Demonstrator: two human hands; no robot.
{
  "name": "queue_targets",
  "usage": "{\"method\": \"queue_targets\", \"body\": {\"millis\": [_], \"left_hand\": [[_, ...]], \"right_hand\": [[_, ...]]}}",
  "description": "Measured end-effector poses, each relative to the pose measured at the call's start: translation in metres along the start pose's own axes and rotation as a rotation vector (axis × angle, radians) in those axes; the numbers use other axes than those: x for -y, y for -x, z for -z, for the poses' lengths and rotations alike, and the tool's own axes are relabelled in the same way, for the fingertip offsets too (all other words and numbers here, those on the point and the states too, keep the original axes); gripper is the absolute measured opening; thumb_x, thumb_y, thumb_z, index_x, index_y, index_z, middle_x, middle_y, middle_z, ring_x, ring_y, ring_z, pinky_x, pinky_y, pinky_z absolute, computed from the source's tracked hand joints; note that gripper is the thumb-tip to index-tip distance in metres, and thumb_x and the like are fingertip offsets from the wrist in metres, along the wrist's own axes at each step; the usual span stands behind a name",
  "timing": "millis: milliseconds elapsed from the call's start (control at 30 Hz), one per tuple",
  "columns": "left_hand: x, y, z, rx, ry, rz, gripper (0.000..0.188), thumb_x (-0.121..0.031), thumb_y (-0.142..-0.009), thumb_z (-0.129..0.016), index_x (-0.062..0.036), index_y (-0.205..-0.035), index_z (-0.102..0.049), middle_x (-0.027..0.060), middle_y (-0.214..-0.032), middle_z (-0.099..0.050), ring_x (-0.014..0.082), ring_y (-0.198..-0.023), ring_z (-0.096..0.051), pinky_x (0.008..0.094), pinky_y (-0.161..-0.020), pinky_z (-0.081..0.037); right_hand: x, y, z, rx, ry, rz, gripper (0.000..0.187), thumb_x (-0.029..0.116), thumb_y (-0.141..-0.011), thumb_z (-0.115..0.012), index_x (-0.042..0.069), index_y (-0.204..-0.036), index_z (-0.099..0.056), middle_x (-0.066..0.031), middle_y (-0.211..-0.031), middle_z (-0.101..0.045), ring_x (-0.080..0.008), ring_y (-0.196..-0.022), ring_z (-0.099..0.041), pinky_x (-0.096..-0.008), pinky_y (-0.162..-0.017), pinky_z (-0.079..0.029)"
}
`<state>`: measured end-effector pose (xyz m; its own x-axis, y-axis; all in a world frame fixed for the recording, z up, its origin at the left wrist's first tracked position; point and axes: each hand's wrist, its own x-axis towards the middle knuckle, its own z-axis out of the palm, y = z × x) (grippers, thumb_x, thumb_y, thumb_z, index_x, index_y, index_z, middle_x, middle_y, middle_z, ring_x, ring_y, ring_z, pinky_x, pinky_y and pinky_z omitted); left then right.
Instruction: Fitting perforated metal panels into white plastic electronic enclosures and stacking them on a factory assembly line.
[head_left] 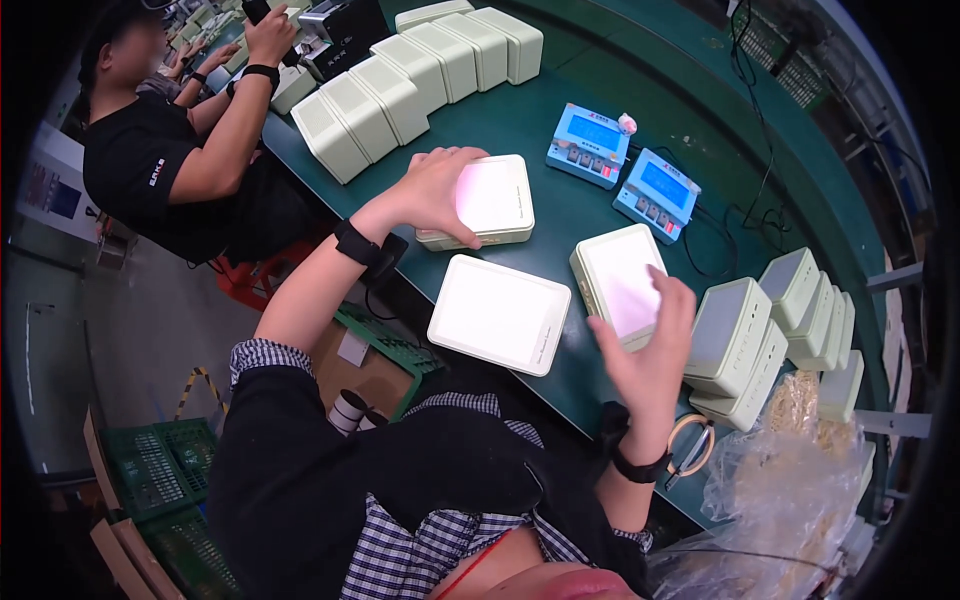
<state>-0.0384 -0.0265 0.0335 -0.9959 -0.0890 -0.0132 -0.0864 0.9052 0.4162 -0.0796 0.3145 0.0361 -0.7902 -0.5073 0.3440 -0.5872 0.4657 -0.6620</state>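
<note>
My left hand [437, 192] grips a flat cream box-shaped device [497, 200] with a bright white top, thumb on its near side and fingers along the far side. My right hand [650, 345] spans a second cream device [622, 275], thumb by its left edge and fingertips at its right edge; the palm covers its near end. Between the two, nearer to me, a third device [500, 315] lies flat with its white face up, and neither hand touches it.
Two blue display units [588, 145] stand at the back. A row of cream devices [400, 85] lines the far left; more cream devices [728, 335] stand right, beside a clear plastic bag [775, 490] and a tan ring [692, 447]. A co-worker [170, 160] sits left. Green crates [155, 465] are below.
</note>
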Motion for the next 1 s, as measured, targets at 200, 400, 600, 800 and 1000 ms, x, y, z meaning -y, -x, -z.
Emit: {"method": "queue_targets", "body": {"millis": [200, 400, 600, 800, 1000], "left_hand": [[-0.014, 0.014, -0.007, -0.316, -0.182, -0.187, 0.103, -0.038, -0.046, -0.088, -0.0088, -0.136, -0.049, 0.0129, -0.122, -0.056, 0.0315, -0.117, -0.05, 0.041, -0.1, -0.032], [-0.055, 0.028, 0.025, -0.701, -0.362, -0.337, 0.099, -0.033, -0.049, -0.086, -0.009, -0.137, -0.049, 0.0123, -0.127, -0.053, 0.0316, -0.117, -0.05, 0.0417, -0.103, -0.034], [-0.064, 0.024, 0.03, -0.698, 0.008, -0.3, 0.093, -0.034, -0.05, -0.085, -0.0108, -0.134, -0.054, 0.0111, -0.127, -0.055, 0.0311, -0.117, -0.051, 0.0429, -0.102, -0.035], [-0.016, 0.006, 0.005, -0.337, -0.084, -0.236, 0.088, -0.041, -0.05, -0.085, -0.0094, -0.129, -0.062, 0.0157, -0.132, -0.055, 0.0335, -0.12, -0.052, 0.0434, -0.105, -0.036], [0.012, -0.003, -0.013, -0.189, 0.0, -0.106, 0.092, -0.041, -0.053, -0.086, -0.0116, -0.135, -0.059, 0.017, -0.142, -0.05, 0.0368, -0.127, -0.048, 0.0466, -0.109, -0.034]], "right_hand": [[-0.024, 0.004, 0.0, -0.035, 0.253, -0.18, 0.082, 0.032, -0.063, -0.088, 0.003, -0.131, -0.052, -0.0199, -0.125, -0.049, -0.0397, -0.116, -0.051, -0.0456, -0.098, -0.044], [-0.036, 0.008, -0.004, 0.005, 0.341, -0.126, 0.085, 0.038, -0.063, -0.087, 0.005, -0.133, -0.052, -0.0221, -0.133, -0.047, -0.0408, -0.118, -0.049, -0.0471, -0.099, -0.043], [-0.026, 0.005, 0.002, 0.1, 0.393, -0.072, 0.091, 0.041, -0.063, -0.086, 0.01, -0.14, -0.049, -0.0238, -0.137, -0.045, -0.0415, -0.113, -0.05, -0.0463, -0.096, -0.044], [-0.021, 0.002, 0.0, 0.114, 0.433, -0.099, 0.09, 0.038, -0.061, -0.085, 0.013, -0.141, -0.051, -0.0223, -0.133, -0.048, -0.0395, -0.105, -0.051, -0.0449, -0.091, -0.046], [-0.023, 0.002, -0.001, 0.075, 0.385, -0.114, 0.086, 0.036, -0.059, -0.085, 0.013, -0.137, -0.056, -0.0207, -0.128, -0.05, -0.0379, -0.104, -0.051, -0.0438, -0.088, -0.048]]}}
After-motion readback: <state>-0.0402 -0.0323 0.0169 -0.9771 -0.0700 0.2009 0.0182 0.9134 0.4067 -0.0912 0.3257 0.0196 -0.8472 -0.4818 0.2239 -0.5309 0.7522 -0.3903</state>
